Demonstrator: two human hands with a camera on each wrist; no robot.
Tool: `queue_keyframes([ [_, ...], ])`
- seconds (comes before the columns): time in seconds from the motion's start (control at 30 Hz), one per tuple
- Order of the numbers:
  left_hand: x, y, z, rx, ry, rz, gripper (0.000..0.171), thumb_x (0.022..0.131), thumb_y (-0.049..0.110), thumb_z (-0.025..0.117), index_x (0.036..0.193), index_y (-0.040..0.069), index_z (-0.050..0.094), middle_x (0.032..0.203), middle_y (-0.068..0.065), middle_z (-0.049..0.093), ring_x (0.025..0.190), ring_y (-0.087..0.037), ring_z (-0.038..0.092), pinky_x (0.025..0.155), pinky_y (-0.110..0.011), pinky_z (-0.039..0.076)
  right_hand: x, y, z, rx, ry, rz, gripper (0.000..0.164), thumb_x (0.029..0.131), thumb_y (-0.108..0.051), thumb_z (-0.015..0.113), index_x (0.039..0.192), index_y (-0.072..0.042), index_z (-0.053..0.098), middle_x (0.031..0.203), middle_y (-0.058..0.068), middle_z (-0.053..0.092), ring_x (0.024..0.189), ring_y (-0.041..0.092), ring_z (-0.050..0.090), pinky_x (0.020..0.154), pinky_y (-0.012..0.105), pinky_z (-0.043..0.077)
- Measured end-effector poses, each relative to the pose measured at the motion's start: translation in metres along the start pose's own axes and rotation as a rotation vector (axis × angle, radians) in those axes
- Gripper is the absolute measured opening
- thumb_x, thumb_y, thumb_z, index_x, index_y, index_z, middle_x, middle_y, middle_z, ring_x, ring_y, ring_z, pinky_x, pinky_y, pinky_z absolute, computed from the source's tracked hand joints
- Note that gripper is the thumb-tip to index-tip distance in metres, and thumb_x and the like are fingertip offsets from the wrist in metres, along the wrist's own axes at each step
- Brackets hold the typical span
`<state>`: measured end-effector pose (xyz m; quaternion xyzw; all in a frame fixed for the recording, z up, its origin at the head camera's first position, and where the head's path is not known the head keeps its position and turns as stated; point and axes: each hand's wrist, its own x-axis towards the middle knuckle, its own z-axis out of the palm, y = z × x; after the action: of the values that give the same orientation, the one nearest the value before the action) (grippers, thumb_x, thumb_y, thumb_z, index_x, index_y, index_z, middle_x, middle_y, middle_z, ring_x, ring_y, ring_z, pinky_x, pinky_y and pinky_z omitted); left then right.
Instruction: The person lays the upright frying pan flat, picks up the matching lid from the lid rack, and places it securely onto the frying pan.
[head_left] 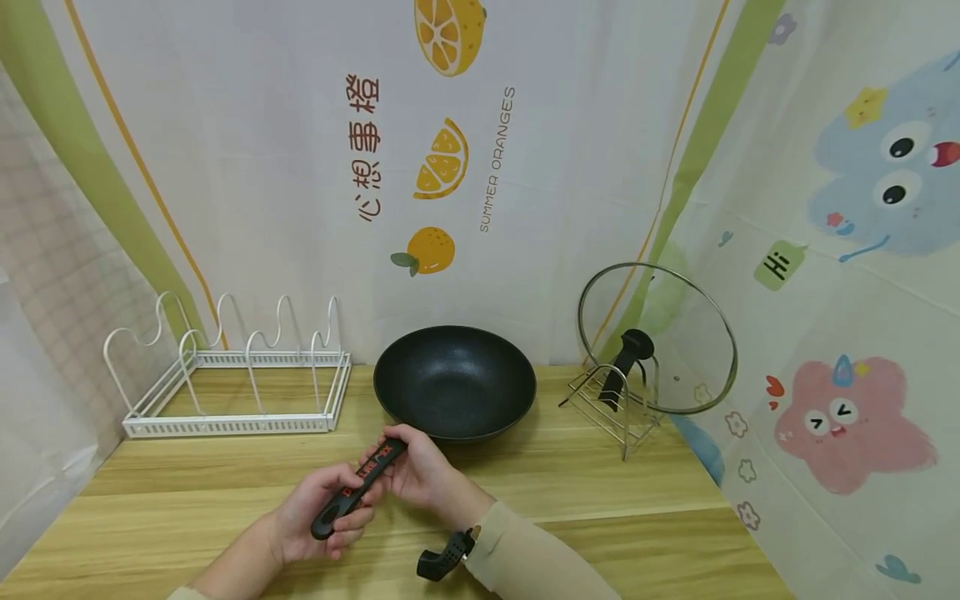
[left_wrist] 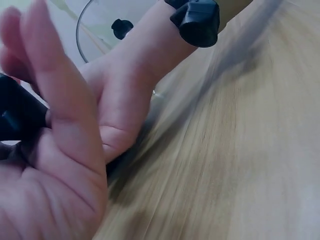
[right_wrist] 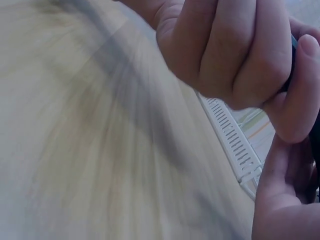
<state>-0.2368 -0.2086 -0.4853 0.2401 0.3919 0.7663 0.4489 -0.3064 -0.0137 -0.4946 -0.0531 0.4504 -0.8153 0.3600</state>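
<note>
A black wok [head_left: 454, 383] with a long black handle [head_left: 360, 487] is at the middle of the table, its bowl tilted toward me. My left hand [head_left: 311, 512] holds the outer end of the handle, thumb on top and fingers curled beneath. Closer to the bowl, my right hand [head_left: 426, 473] grips the same handle. In the left wrist view the dark handle [left_wrist: 20, 112] passes into the left palm, with the right hand [left_wrist: 117, 95] just beyond. The right wrist view shows the left hand's curled fingers [right_wrist: 232, 45] above the right hand [right_wrist: 280, 200].
A white wire rack [head_left: 232, 421] stands at the back left. At the back right, a glass lid [head_left: 675, 333] with a black knob leans upright in a small metal stand [head_left: 626, 417]. Printed curtains [head_left: 300, 167] hang close behind the wooden table [head_left: 187, 492].
</note>
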Motion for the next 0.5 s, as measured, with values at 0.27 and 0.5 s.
queue_keyframes([
  [0.27, -0.006, 0.004, 0.01, 0.105, 0.093, -0.006, 0.039, 0.113, 0.027, 0.022, 0.116, 0.017, 0.059, 0.082, 0.01, 0.068, 0.075, -0.007, 0.074, 0.072, -0.027, 0.064, -0.011, 0.001, -0.013, -0.079, 0.063, -0.001, 0.03, 0.108, -0.038, 0.056, 0.095, -0.015, 0.07, 0.092, 0.001, 0.079, 0.093, 0.016, 0.077, 0.089, 0.033, 0.061],
  [0.5, -0.012, 0.013, 0.021, 0.136, 0.18, -0.045, 0.061, 0.118, 0.043, 0.012, 0.121, 0.009, 0.062, 0.096, 0.0, 0.077, 0.091, -0.019, 0.081, 0.085, -0.038, 0.067, -0.026, -0.001, -0.023, -0.184, 0.099, -0.025, 0.025, 0.105, -0.037, 0.06, 0.103, -0.017, 0.074, 0.096, -0.001, 0.076, 0.092, 0.016, 0.073, 0.086, 0.033, 0.06],
])
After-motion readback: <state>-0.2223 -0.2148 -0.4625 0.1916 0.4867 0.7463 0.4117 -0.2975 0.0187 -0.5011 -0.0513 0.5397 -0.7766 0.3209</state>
